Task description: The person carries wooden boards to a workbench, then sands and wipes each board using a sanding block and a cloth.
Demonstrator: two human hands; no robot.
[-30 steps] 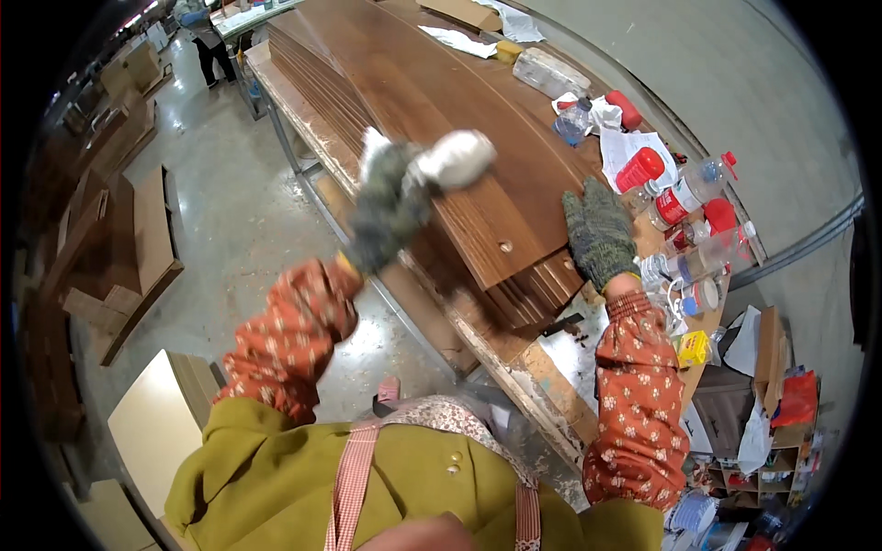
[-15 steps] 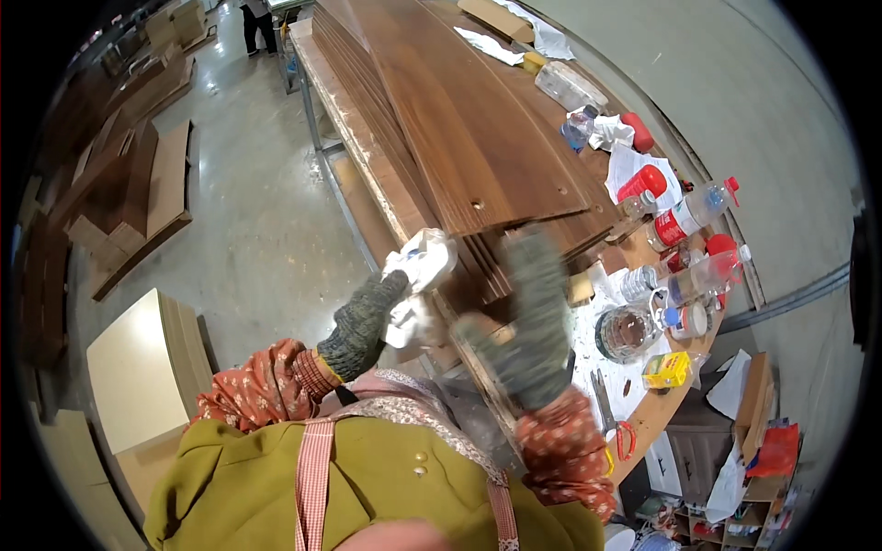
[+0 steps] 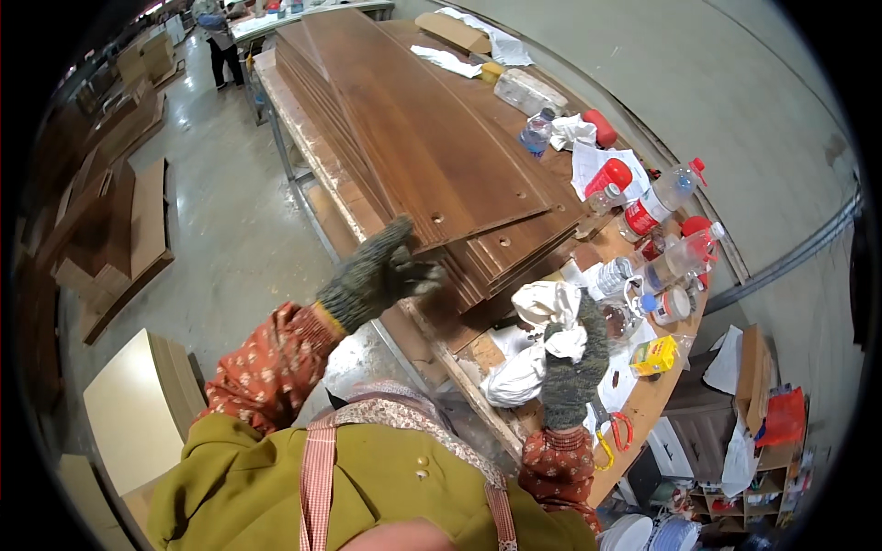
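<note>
A bunched white cloth (image 3: 516, 375) is gripped in my right hand (image 3: 571, 372), which wears a dark grey knit glove. That hand is over the near part of the workbench, beside the scissors. My left hand (image 3: 375, 275), gloved the same way, is at the near left corner of the top brown wooden board (image 3: 441, 138). Its fingers are apart and nothing is in them; whether a fingertip touches the board I cannot tell. Under the top board lies a stack of similar brown boards (image 3: 487, 262), with round holes near their ends.
Right of the stack stand several plastic bottles (image 3: 650, 204), a yellow box (image 3: 654, 356) and scissors with red and yellow handles (image 3: 617, 432). Pale panels (image 3: 138, 395) are stacked at lower left. Further back, a person (image 3: 220, 46) stands by another table.
The white cloth has passed from my left hand to my right, which has come down to the near bench. My left hand has moved up to the board's corner and opened.
</note>
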